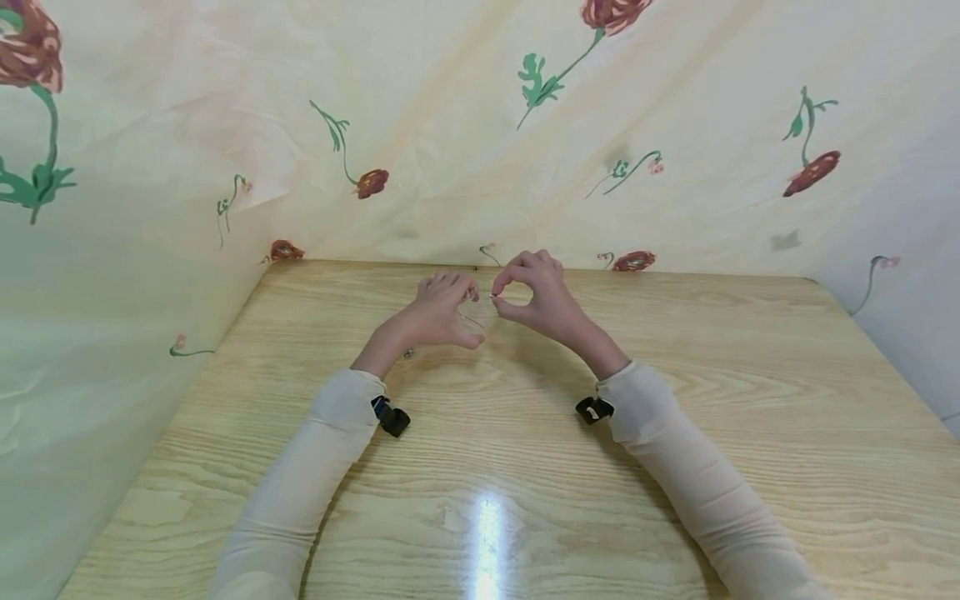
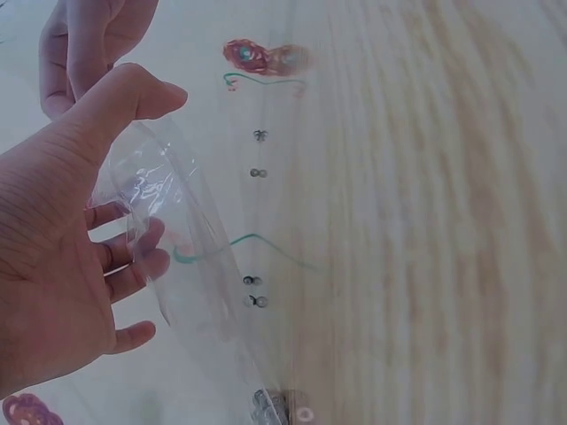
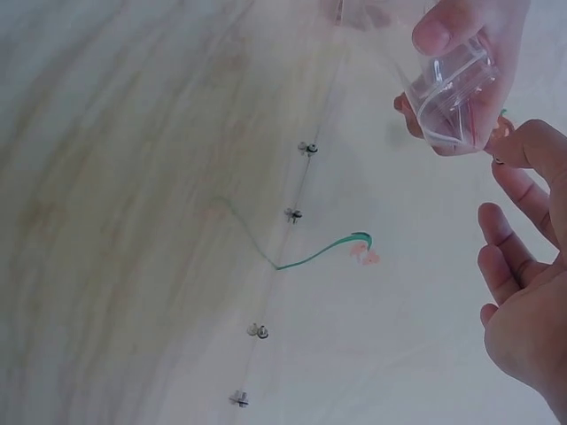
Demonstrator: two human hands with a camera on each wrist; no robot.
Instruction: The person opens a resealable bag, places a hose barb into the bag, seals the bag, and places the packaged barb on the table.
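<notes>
A clear plastic bag hangs from my left hand, with the thumb on one side and curled fingers on the other. Close beside the bag, my right hand pinches a tiny shiny piece between thumb and forefinger. That piece is too small to tell its kind. In the right wrist view the bag nearly touches the right fingertips. Several small silvery metal pieces lie spaced in a row in the left wrist view. A denser cluster shows by the bag's lower end; whether inside it, I cannot tell.
Both hands are over the far part of a wood-grain table. A flowered cloth rises behind the table's back edge and along its left side. One small metal piece lies below the left wrist, another at the back edge.
</notes>
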